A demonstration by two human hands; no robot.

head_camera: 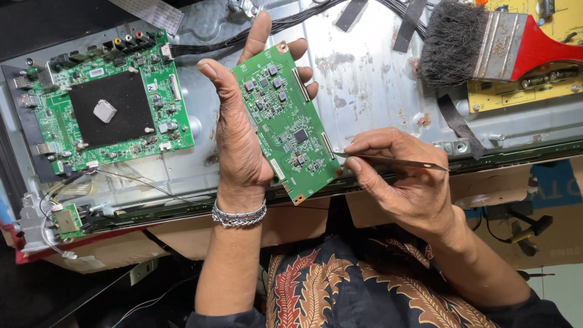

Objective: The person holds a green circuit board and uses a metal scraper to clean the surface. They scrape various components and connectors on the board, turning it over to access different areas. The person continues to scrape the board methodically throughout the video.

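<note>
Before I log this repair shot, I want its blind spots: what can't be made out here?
Head view:
- Small green board: back hidden against the left hand.
- Metal tool: rear end covered by the right hand.
- Paintbrush: handle cut off by the right edge.
- Yellow board: partly under the brush and cut by the frame.

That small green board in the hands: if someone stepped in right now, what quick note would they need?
Left hand: holds the small green circuit board upright above the metal panel, thumb on one edge, fingers behind.
Right hand: pinches thin metal tweezers, tip at the board's lower right edge connector.
Nearby: larger green board fixed to the panel on the left, brush at top right.
Done: small board is off the panel. Left: cannot tell.
</note>
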